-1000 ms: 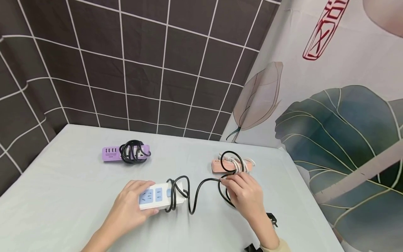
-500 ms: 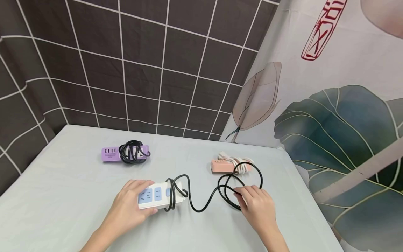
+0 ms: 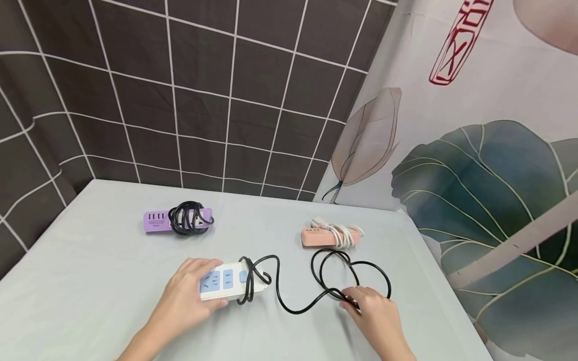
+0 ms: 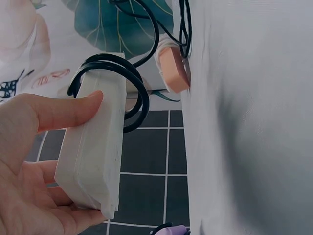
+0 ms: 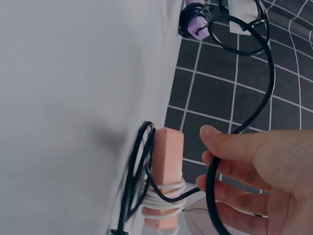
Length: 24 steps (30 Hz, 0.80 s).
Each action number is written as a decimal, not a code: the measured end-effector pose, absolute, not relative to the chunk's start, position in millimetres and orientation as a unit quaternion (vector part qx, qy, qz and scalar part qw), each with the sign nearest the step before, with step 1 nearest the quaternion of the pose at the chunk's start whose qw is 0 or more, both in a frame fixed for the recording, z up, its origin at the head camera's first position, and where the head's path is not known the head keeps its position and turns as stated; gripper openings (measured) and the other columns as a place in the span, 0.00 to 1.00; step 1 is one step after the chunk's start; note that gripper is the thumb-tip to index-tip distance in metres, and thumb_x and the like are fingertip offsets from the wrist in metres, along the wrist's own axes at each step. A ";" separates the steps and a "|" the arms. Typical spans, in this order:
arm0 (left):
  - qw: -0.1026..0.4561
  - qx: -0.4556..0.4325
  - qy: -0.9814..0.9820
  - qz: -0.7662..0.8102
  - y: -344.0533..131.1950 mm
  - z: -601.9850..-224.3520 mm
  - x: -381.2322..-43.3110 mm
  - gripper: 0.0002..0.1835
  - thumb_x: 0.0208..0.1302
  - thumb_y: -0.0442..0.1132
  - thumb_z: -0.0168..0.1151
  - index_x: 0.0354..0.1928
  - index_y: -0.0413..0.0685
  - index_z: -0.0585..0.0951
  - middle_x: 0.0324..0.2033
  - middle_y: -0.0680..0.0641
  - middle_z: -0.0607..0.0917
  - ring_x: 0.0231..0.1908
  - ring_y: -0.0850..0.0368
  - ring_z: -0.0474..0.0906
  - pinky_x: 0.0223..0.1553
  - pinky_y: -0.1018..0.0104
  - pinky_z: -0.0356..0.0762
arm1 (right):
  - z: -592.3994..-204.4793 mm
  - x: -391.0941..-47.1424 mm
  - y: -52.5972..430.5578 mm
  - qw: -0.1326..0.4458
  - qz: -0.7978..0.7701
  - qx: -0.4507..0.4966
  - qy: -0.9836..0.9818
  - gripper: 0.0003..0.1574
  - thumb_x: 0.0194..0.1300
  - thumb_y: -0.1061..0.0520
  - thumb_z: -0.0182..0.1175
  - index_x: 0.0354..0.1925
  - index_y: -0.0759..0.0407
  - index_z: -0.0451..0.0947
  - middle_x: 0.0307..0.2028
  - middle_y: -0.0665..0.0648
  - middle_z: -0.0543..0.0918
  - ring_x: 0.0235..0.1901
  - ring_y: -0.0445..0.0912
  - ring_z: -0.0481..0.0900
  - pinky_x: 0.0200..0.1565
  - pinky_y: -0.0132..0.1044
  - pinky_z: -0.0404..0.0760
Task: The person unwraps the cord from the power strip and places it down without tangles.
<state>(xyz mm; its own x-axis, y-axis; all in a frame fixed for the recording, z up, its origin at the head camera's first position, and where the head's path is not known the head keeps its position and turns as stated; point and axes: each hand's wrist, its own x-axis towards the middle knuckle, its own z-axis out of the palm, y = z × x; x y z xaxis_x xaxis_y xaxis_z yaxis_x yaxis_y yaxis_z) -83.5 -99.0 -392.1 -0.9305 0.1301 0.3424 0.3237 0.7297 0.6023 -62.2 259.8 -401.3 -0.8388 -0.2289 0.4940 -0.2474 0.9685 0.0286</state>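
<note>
My left hand (image 3: 185, 296) grips the left end of a white power strip (image 3: 234, 291) with blue sockets, thumb along the near side and fingers behind. Seen from the left wrist, the strip (image 4: 95, 152) is held up off the table. Its black cord (image 3: 295, 313) is looped around the right end, then sags across to my right hand (image 3: 377, 318), which pinches it between thumb and fingers. Beyond that hand, more cord lies in loose loops. From the right wrist, the cord (image 5: 271, 73) arcs past the thumb; the plug end is out of the head view.
At the back left lies a purple power strip (image 3: 155, 221) wrapped in its black cord. A coral power strip (image 3: 313, 237) with a white cord wound round it sits behind the loose loops. The white table (image 3: 113, 281) meets a dark gridded cloth and a leaf-printed cloth.
My right hand has moved right and toward me from beside the coral strip, pulling the cord along and lowering its loops. The left hand and white strip stay nearly still.
</note>
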 end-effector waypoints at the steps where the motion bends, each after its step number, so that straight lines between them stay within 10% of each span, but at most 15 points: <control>1: 0.140 -0.124 -0.919 -0.347 -98.6 -392.1 -83.6 0.39 0.29 0.40 0.81 0.53 0.43 0.81 0.48 0.45 0.83 0.50 0.50 0.76 0.50 0.46 0.75 | -402.5 -62.0 259.2 0.247 0.023 0.119 -0.961 0.16 0.38 0.51 0.78 0.28 0.46 0.83 0.26 0.43 0.85 0.25 0.39 0.81 0.20 0.31 0.74; 24: 0.141 -0.121 -0.919 -0.346 -95.8 -390.0 -85.2 0.38 0.30 0.40 0.81 0.53 0.43 0.81 0.48 0.44 0.83 0.50 0.49 0.76 0.50 0.46 0.75 | -426.3 -86.2 249.3 0.122 0.099 0.092 -0.983 0.14 0.37 0.50 0.75 0.27 0.47 0.82 0.22 0.39 0.79 0.23 0.35 0.76 0.26 0.32 0.73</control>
